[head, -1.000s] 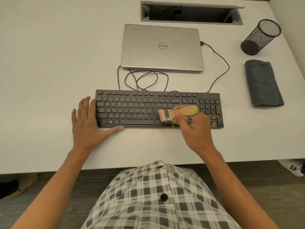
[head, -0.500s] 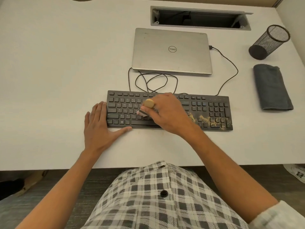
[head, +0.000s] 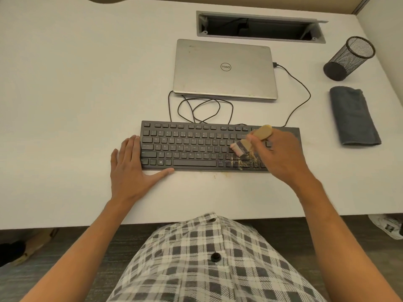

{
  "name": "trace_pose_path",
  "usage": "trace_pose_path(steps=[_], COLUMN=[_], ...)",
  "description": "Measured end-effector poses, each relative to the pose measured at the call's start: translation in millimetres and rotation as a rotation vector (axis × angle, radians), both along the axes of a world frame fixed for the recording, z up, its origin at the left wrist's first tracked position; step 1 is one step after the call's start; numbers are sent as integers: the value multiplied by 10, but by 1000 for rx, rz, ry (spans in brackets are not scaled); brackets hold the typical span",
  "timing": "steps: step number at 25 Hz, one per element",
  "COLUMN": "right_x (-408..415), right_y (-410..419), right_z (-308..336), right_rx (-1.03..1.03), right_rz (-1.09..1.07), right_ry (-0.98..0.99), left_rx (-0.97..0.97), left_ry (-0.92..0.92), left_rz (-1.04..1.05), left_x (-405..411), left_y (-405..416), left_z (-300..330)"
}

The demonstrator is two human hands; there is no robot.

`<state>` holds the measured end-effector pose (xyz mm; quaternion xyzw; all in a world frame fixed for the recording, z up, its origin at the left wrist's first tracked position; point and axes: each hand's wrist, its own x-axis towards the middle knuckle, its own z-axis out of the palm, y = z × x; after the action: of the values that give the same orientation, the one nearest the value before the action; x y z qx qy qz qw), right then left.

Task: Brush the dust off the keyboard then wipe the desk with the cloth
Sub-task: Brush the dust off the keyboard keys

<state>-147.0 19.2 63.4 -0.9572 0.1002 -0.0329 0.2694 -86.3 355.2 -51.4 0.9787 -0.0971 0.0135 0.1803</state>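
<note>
A black keyboard [head: 189,147] lies on the white desk [head: 76,94]. My right hand [head: 281,155] grips a wooden-handled brush [head: 250,140] over the keyboard's right part, bristles pointing left and down onto the keys. Tan dust [head: 244,163] sits on the lower-right keys beside the bristles, with a few specks on the desk just in front. My left hand [head: 130,168] rests flat on the desk against the keyboard's left end, thumb along its front edge. A folded grey cloth [head: 353,116] lies at the right, apart from both hands.
A closed silver laptop [head: 224,69] sits behind the keyboard, with looped black cables [head: 202,110] between them. A black mesh pen cup [head: 349,58] lies tipped at the far right. A cable hatch [head: 259,27] is open at the back edge.
My right hand swept the brush from the keyboard's middle to its right part. The dust now lies piled nearer the lower-right keys. My left hand stayed in place.
</note>
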Motion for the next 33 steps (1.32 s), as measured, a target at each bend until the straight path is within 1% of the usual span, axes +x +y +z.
trace_pose_path(steps=[2,3,6,8,10,15,21,25,28,31,33], right_x=[-87,-127,-226,-272,-302,-244,22,234,148,-51,-78], right_y=[-34,-71,-237,-318,-359,-378,-406,-413,-331,-379,-429], right_z=[18,9,-84,-121,-144,-197,-226,-243,-242,-246,-206], right_rx=[202,270,382,465,485,344,40,-98,-149,-148,-143], right_rz=[-147,-218,-353,-373,-389,-429,-268,-199,-129,-35,-11], right_ry=[-112,-156,-192,-182,-192,-196,-210,-139,-111,-6,5], left_rx=[-1,-1,29,55,63,88,69,53,53,52,52], left_ry=[-14,-27,-84,-133,-172,-205,-204,-224,-223,-225,-224], left_rz=[-1,-3,-60,-117,-184,-341,-315,-304,-301,-295,-292], left_x=[-9,-15,-26,-31,-39,-83,-154,-161,-162,-168,-167], left_y=[-13,-29,-154,-321,-541,-1120,-1334,-1340,-1347,-1353,-1353], left_z=[-1,1,34,67,97,94,-6,-7,-5,-5,3])
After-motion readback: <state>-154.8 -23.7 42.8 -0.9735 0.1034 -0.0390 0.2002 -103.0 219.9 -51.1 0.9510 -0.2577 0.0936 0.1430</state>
